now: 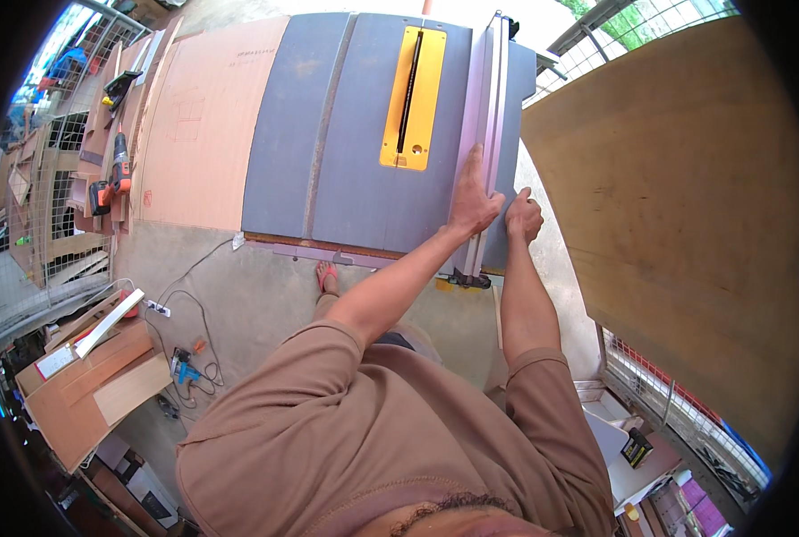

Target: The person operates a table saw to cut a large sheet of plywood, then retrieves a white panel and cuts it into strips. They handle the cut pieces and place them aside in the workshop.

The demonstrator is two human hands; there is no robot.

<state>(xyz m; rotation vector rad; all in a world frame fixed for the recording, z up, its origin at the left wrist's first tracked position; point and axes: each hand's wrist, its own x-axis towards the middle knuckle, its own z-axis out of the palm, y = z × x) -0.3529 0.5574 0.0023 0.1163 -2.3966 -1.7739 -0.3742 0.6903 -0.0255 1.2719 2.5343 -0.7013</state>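
A table saw (373,192) with a grey top stands in front of me. Its yellow throat plate (428,116) surrounds a dark narrow blade slot. Along the right part of the top runs a pale metal rip fence (489,89). My left hand (476,199) rests against this fence, with fingers stretched forward along it and the thumb out to the right. Just right of the fence, over the saw top's right edge, is my right hand (524,218). Its fingers are curled and the thumb points forward; whatever lies inside them is hidden.
A plywood panel (212,125) adjoins the saw's left side. Farther left lies a cordless drill (120,170) among boards. A large brown board (677,197) rises at right. Cables and a blue power tool (183,369) are on the floor, near stacked wood pieces (95,380).
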